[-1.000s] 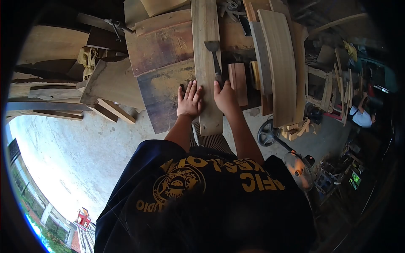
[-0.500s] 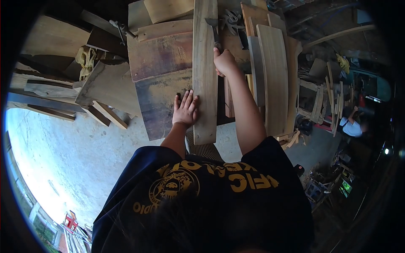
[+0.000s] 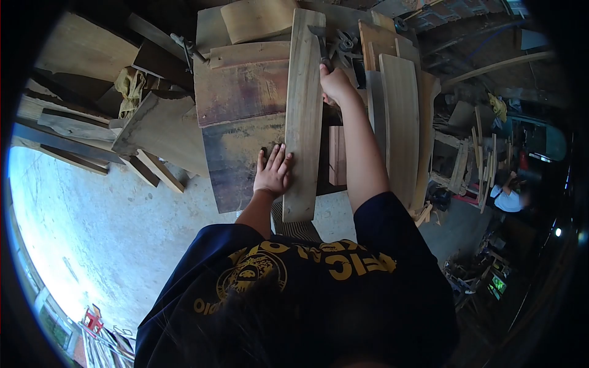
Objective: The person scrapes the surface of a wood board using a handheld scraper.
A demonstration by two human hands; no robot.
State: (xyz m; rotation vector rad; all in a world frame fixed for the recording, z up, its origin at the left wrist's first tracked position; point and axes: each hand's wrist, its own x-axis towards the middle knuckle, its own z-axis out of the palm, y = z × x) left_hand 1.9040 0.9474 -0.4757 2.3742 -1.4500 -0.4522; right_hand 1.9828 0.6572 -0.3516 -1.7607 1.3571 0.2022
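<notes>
A long pale wooden plank [image 3: 302,129] lies lengthwise over darker boards, pointing away from me. My right hand [image 3: 336,84] is closed around the handle of a putty knife [image 3: 320,40], whose blade rests at the plank's right edge near its far end. Its exact contact with the wood is too small to make out. Lower down, my left hand [image 3: 273,173] lies flat with fingers apart on a dark, dusty board [image 3: 236,156], its finger side against the plank's left edge.
A metal part with blades [image 3: 345,44] sits right of the plank's far end. More planks [image 3: 402,122] are stacked to the right. Boards and offcuts [image 3: 161,132] lean at left above the concrete floor [image 3: 123,227]. Another person [image 3: 508,197] is at far right.
The whole view has tipped, so the plank, boards and both hands sit lower in it. The putty knife stays near the plank's far end; the left hand keeps its place beside the plank.
</notes>
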